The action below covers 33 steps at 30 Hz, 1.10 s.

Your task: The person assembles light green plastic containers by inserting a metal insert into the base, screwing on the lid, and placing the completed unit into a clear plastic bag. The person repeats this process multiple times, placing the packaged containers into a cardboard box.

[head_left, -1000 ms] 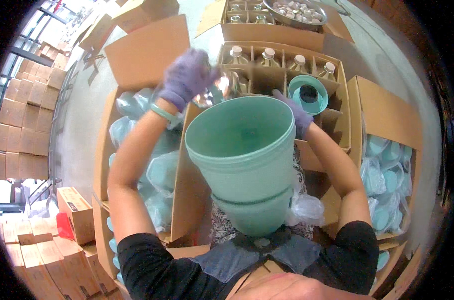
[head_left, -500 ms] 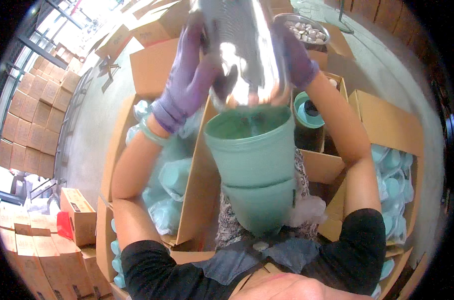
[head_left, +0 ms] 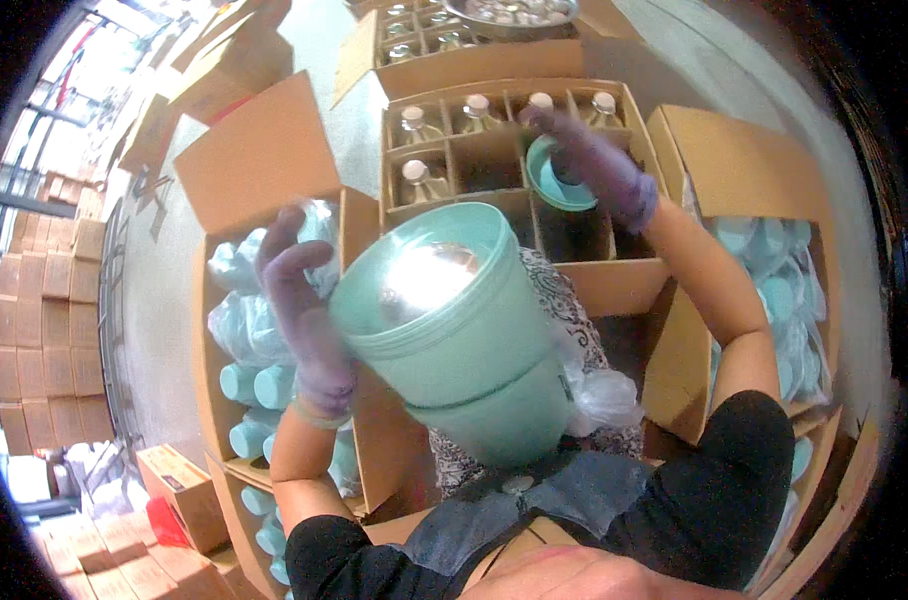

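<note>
A large teal plastic cylinder (head_left: 474, 370), apparently a flask casing, leans tilted on my lap. Down inside its mouth shines the rounded silver end of a mirrored liner (head_left: 429, 280). My left hand (head_left: 304, 300), in a purple glove, is beside the rim with fingers spread and nothing in them; whether it touches the rim I cannot tell. Also gloved, my right hand (head_left: 604, 170) reaches over the divided carton, fingers apart and slightly blurred. Just by it sits a teal ring-shaped part (head_left: 559, 180) in one compartment, partly covered by the hand.
The divided carton (head_left: 614, 285) ahead holds several silvery bottle-shaped liners (head_left: 421, 183) with pale caps. Behind it, a metal bowl (head_left: 514, 18) contains small pale pieces. Open cartons of bagged teal parts (head_left: 244, 330) flank me. Stacked boxes (head_left: 49, 310) stand far left.
The mirrored liner, held in both hands above the cylinder, now sits inside it, and both hands have let go. My left hand moved down beside the rim; my right moved toward the teal ring.
</note>
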Each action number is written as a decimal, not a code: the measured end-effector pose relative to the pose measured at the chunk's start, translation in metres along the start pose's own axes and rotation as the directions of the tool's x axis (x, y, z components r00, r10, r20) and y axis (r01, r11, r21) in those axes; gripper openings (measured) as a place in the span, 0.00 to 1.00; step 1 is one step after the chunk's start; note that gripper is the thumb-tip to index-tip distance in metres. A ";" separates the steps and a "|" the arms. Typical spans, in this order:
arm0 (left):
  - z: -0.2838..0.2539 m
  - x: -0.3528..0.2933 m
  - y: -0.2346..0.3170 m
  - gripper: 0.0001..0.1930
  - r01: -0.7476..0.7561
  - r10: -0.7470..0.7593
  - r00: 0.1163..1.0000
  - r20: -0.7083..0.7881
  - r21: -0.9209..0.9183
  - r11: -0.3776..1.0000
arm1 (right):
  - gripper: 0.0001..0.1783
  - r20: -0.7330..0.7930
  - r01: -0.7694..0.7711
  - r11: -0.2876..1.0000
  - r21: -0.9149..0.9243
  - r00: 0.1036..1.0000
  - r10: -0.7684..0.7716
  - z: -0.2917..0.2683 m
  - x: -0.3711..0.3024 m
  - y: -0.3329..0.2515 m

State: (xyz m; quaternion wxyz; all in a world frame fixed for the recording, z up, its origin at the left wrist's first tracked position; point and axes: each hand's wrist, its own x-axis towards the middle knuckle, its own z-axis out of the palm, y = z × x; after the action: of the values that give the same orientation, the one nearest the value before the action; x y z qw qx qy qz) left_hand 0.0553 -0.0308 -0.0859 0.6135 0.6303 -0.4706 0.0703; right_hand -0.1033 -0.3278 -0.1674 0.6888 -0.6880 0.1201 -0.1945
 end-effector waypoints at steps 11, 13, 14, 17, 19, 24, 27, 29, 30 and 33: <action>-0.005 0.069 0.000 0.34 0.427 -0.196 0.518 0.832 -0.054 0.903 | 0.28 -0.603 -0.653 0.682 0.330 0.410 0.685 -0.101 -0.019 0.218; 0.003 0.087 -0.009 0.26 0.523 -0.275 0.515 0.812 -0.043 0.851 | 0.33 -0.665 -0.490 0.833 0.256 0.537 0.520 -0.087 -0.001 0.203; 0.010 0.095 -0.018 0.23 0.572 -0.305 0.507 0.806 -0.051 0.818 | 0.37 -0.687 -0.312 0.929 0.201 0.631 0.360 -0.081 0.000 0.194; 0.039 0.110 -0.014 0.26 0.629 -0.572 0.523 0.632 0.166 0.759 | 0.40 -0.609 0.063 0.997 0.043 0.793 -0.023 -0.020 0.015 0.071; 0.048 0.111 -0.022 0.27 0.411 -0.415 0.740 0.529 0.132 0.902 | 0.38 -0.474 0.128 0.980 -0.149 0.861 -0.185 0.009 0.013 -0.018; 0.040 0.106 -0.008 0.43 0.626 -0.354 0.754 0.553 -0.443 0.642 | 0.36 0.163 0.713 0.644 -0.276 0.695 -0.700 0.036 0.028 -0.105; 0.022 0.077 -0.014 0.51 0.504 -0.237 0.819 0.522 -0.459 0.731 | 0.26 0.402 0.830 0.524 -0.192 0.553 -0.729 0.060 0.029 -0.134; 0.012 0.055 -0.022 0.52 0.467 -0.218 0.839 0.499 -0.452 0.760 | 0.21 0.521 0.811 0.568 -0.143 0.549 -0.653 0.067 0.031 -0.139; 0.009 0.045 -0.023 0.53 0.448 -0.207 0.847 0.489 -0.449 0.773 | 0.16 0.530 0.807 0.575 -0.133 0.548 -0.647 0.076 0.025 -0.146; 0.003 0.020 -0.025 0.51 0.433 -0.190 0.845 0.499 -0.433 0.790 | 0.15 0.609 0.769 0.615 -0.171 0.574 -0.548 0.079 0.019 -0.144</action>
State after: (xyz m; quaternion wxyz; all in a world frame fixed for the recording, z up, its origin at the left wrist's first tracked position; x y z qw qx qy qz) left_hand 0.0814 -0.0484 -0.0906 0.6465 0.5057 -0.4810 -0.3082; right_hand -0.0663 -0.2616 -0.0200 0.4022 -0.8359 -0.2962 -0.2275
